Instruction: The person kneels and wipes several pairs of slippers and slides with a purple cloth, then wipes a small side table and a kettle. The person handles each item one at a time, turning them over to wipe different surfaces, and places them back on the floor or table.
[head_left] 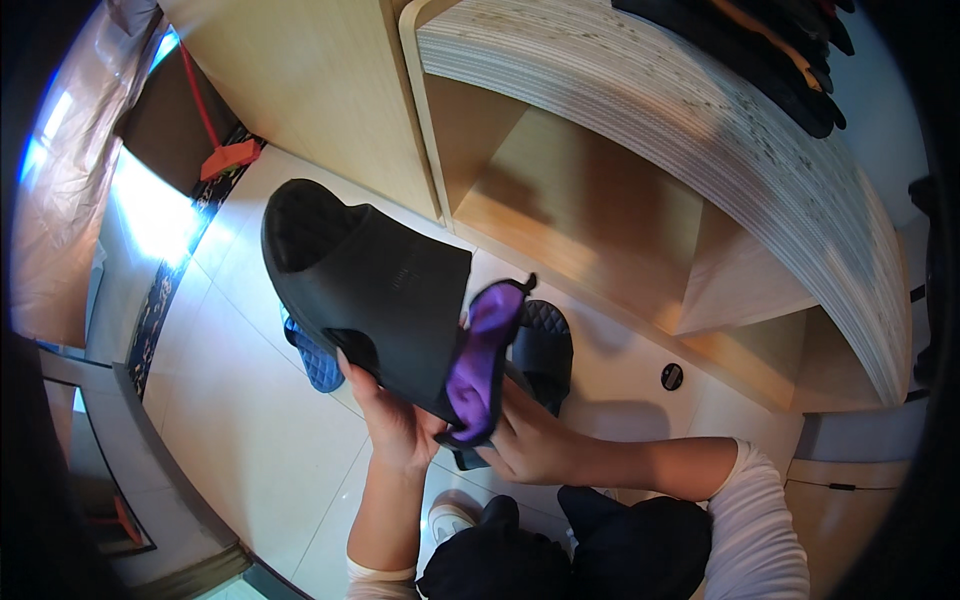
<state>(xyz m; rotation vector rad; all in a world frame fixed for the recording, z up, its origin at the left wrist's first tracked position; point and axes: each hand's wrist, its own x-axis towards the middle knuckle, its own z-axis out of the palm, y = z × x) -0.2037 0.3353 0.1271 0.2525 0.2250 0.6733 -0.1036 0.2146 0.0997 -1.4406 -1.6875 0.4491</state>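
At the near edge: the person's dark-clothed knees (590, 545) and a white shoe toe (447, 520) show between the forearms, which suggests crouching over the floor.
Left hand: the left hand (395, 420) is clamped on the near end of the slipper, thumb on its upper face and fingers hidden beneath, so it appears to steady the slipper for the other hand.
Slipper: the black slipper (365, 285) is held off the floor, tilted with one end pointing far-left, its broad black face toward the camera; which face that is I cannot tell.
Right hand: the right hand (530, 440) is closed on a purple cloth (480, 360) with dark trim, pinching its lower end; the white sleeve (760, 520) sits pushed up the forearm.
Cloth: it lies pressed against the slipper's right edge, draped upward from the fingers, placed as for wiping.
On the floor, just beyond the hands: a second black slipper (545, 345) with a quilted insole lies to the right, partly behind the cloth; a blue slipper (318, 365) peeks from under the held one on the left.
Floor: pale glossy tiles (250, 420), a bright glare at far left.
Far right: an open wooden shelf (600, 210) with bare compartments at floor level, dark items (780, 60) on top.
Far left: a red-handled tool (228, 158) leans by a dark patterned strip.
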